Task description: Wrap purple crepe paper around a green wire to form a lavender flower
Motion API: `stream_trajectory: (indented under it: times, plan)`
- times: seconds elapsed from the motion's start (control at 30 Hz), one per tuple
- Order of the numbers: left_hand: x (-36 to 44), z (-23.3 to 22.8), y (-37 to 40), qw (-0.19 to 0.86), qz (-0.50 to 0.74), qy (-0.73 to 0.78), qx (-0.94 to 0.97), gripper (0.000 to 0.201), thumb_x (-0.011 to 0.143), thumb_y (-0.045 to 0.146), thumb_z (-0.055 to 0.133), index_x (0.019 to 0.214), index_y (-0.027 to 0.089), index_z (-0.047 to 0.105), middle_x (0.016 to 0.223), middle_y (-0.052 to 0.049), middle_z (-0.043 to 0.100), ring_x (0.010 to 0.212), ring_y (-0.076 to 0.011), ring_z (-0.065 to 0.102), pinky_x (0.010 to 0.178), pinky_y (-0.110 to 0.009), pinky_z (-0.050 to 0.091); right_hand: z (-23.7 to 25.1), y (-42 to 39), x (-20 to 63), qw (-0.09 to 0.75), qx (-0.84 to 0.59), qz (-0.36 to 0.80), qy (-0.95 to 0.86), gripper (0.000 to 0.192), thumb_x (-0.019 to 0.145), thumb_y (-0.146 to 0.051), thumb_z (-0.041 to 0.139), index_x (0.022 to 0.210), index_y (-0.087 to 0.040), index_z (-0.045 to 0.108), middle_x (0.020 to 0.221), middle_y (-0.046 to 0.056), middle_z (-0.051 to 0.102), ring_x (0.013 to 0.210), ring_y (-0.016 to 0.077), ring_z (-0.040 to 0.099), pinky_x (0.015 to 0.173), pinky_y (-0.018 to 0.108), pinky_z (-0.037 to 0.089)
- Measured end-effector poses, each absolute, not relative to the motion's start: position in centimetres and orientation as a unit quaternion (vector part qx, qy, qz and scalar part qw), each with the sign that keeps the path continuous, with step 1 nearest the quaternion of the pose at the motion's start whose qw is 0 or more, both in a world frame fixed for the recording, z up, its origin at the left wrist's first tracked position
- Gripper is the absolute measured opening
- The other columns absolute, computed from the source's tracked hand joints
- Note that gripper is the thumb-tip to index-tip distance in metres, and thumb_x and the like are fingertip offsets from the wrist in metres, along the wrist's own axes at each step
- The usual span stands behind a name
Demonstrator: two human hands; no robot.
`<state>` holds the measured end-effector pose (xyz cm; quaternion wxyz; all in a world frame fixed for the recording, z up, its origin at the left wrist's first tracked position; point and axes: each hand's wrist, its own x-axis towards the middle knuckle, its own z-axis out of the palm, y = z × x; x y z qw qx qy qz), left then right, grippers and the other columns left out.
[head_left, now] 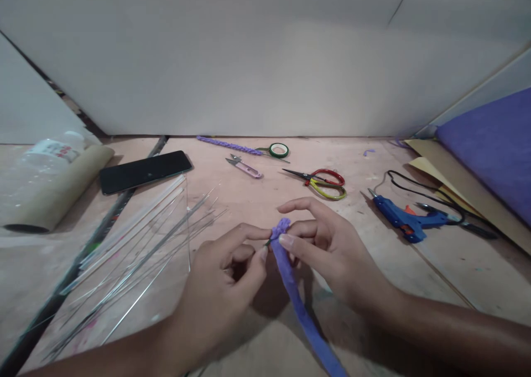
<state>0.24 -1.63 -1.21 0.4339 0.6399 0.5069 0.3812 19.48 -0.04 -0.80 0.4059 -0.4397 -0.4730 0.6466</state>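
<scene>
Presently, both hands are occupied at one workpiece over the counter (244,200). The left hand (222,275) has its thumb and forefinger pinched on a short dark green stem (267,243), the forefinger's tip meeting the ruffled purple head (282,225). The right hand (340,258) grips the purple strip (295,294) just below that head, thumb on top, forefinger raised clear. The strip's loose length hangs between the hands towards the wearer. Immediately left of the left hand lies a sheaf of thin wires (136,261); beyond these are a black phone (145,172), a cardboard tube (66,186) and a clear bottle (53,150). Ahead of the right hand rest scissors (309,178) with one red and one yellow handle. Farther ahead, between the hands, are thread snips (248,169), a green tape roll (271,151) and a purple-wrapped stick (228,145). To the right hand's right sits a blue glue gun (392,213), with purple material (493,145) farther out.
</scene>
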Motion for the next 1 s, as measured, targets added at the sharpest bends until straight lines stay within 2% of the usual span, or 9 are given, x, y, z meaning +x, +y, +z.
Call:
stream_trajectory:
  times: [0.2, 0.4, 0.6, 0.67, 0.8, 0.87, 0.9, 0.97, 1.0]
  plan:
    - [0.4, -1.0, -1.9, 0.412, 0.377, 0.511, 0.653, 0.020, 0.097, 0.026, 0.060, 0.099, 0.018, 0.078, 0.066, -0.001, 0.077, 0.051, -0.0110, 0.062, 0.049, -0.016, 0.038, -1.0, 0.0, 19.7, 0.409, -0.442, 0.599, -0.528, 0.022, 0.097, -0.020, 0.073, 0.118, -0.021, 0.069, 0.075, -0.005, 0.073, 0.068, 0.0097, 0.070, 0.063, 0.018, 0.054]
    - [0.3, -0.8, -1.8, 0.404, 0.388, 0.532, 0.635, 0.017, 0.092, 0.026, 0.062, 0.096, 0.017, 0.077, 0.053, 0.002, 0.068, 0.043, -0.0101, 0.052, 0.044, -0.016, 0.033, -1.4, 0.7, 20.0, 0.420, -0.447, 0.586, -0.529, 0.030, 0.086, -0.013, 0.069, 0.115, -0.021, 0.068, 0.067, -0.006, 0.069, 0.056, 0.0125, 0.066, 0.054, 0.022, 0.051]
    - [0.6, -0.5, -1.9, 0.399, 0.403, 0.522, 0.636, 0.015, 0.092, 0.023, 0.062, 0.098, 0.019, 0.075, 0.053, 0.004, 0.068, 0.041, -0.0083, 0.051, 0.040, -0.015, 0.023, -1.0, 2.2, 21.2, 0.526, -0.479, 0.443, -0.546, 0.018, 0.087, -0.011, 0.061, 0.099, -0.024, 0.066, 0.056, -0.011, 0.045, 0.049, 0.0101, 0.037, 0.052, 0.027, 0.028]
    - [0.7, -0.5, -1.8, 0.394, 0.407, 0.520, 0.640, 0.014, 0.092, 0.023, 0.062, 0.096, 0.019, 0.075, 0.052, 0.004, 0.068, 0.040, -0.0075, 0.047, 0.039, -0.016, 0.020, -0.1, 2.7, 21.8, 0.546, -0.490, 0.399, -0.550, 0.020, 0.088, -0.010, 0.062, 0.099, -0.026, 0.065, 0.056, -0.010, 0.045, 0.051, 0.0119, 0.036, 0.054, 0.030, 0.026]
    - [0.7, -0.7, -1.7, 0.395, 0.405, 0.516, 0.644, 0.015, 0.092, 0.024, 0.062, 0.097, 0.019, 0.075, 0.051, 0.003, 0.071, 0.037, -0.0073, 0.042, 0.038, -0.017, 0.017, 1.5, 4.5, 23.6, 0.616, -0.484, 0.292, -0.548, 0.029, 0.086, -0.005, 0.064, 0.102, -0.029, 0.067, 0.056, -0.008, 0.049, 0.050, 0.0144, 0.046, 0.053, 0.031, 0.032]
    - [0.6, -0.9, -1.7, 0.393, 0.398, 0.520, 0.645, 0.016, 0.092, 0.024, 0.061, 0.097, 0.018, 0.076, 0.053, 0.001, 0.074, 0.037, -0.0067, 0.037, 0.038, -0.018, 0.016, 1.8, 5.6, 24.5, 0.636, -0.478, 0.268, -0.544, 0.034, 0.087, -0.006, 0.066, 0.112, -0.028, 0.068, 0.070, -0.004, 0.066, 0.064, 0.0172, 0.065, 0.061, 0.032, 0.047]
    - [0.5, -0.9, -1.8, 0.394, 0.395, 0.522, 0.645, 0.016, 0.092, 0.024, 0.061, 0.098, 0.018, 0.076, 0.055, 0.001, 0.075, 0.038, -0.0068, 0.037, 0.039, -0.018, 0.018, 1.8, 6.0, 24.7, 0.628, -0.478, 0.281, -0.546, 0.038, 0.088, -0.008, 0.068, 0.120, -0.029, 0.068, 0.092, 0.001, 0.077, 0.084, 0.0197, 0.074, 0.074, 0.033, 0.055]
    - [0.4, -0.9, -1.9, 0.400, 0.390, 0.520, 0.646, 0.016, 0.093, 0.023, 0.061, 0.098, 0.019, 0.075, 0.057, 0.000, 0.077, 0.039, -0.0073, 0.040, 0.040, -0.018, 0.022, 1.5, 6.3, 24.8, 0.580, -0.486, 0.335, -0.562, 0.040, 0.093, -0.016, 0.069, 0.130, -0.032, 0.068, 0.142, 0.005, 0.073, 0.127, 0.0247, 0.072, 0.103, 0.041, 0.057]
    - [0.4, -0.9, -1.9, 0.402, 0.390, 0.516, 0.647, 0.016, 0.093, 0.023, 0.060, 0.098, 0.019, 0.075, 0.056, 0.000, 0.076, 0.039, -0.0075, 0.042, 0.040, -0.017, 0.023, 1.3, 6.1, 24.5, 0.546, -0.494, 0.361, -0.573, 0.037, 0.095, -0.019, 0.068, 0.129, -0.032, 0.070, 0.151, 0.004, 0.069, 0.138, 0.0261, 0.066, 0.112, 0.044, 0.053]
